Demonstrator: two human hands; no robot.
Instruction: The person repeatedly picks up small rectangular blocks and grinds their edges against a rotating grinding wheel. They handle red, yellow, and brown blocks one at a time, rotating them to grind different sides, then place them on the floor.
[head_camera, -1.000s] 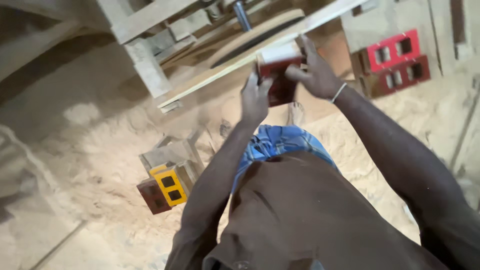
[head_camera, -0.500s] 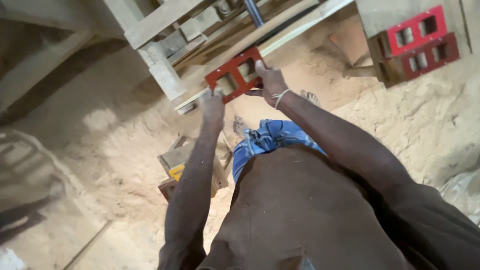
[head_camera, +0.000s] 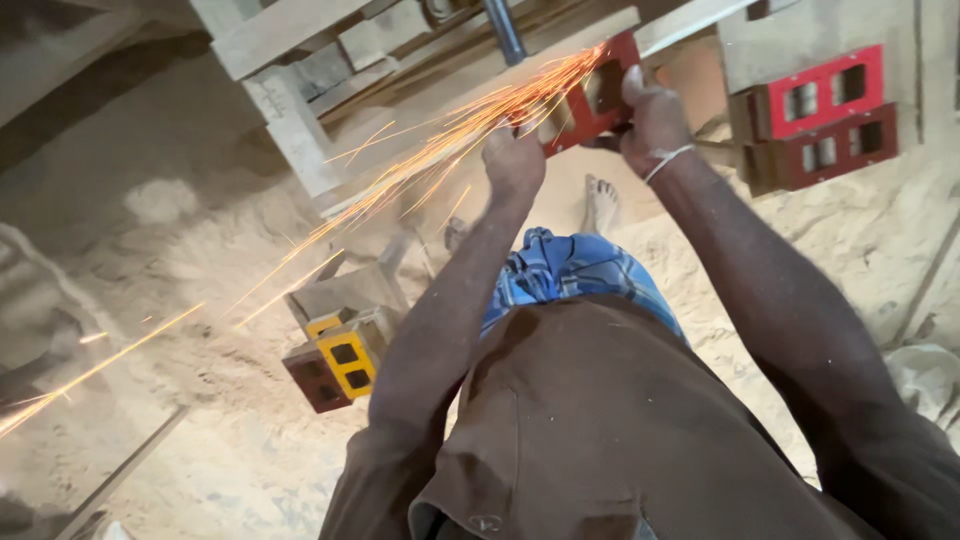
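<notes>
Sandy floor (head_camera: 200, 260); two hands (head_camera: 515, 160) grip one red block (head_camera: 590, 100)

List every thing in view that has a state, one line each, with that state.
red metal frame: gripped in both hands, held against the wooden bench, throwing sparks.
left hand: closed on the frame's near end.
right hand: closed on the frame's far end.
sparks: streaming out to the left across the sand.
stacked red frames: two, piled to the right, untouched.
yellow frame: lying on the sand beside a dark one.
</notes>
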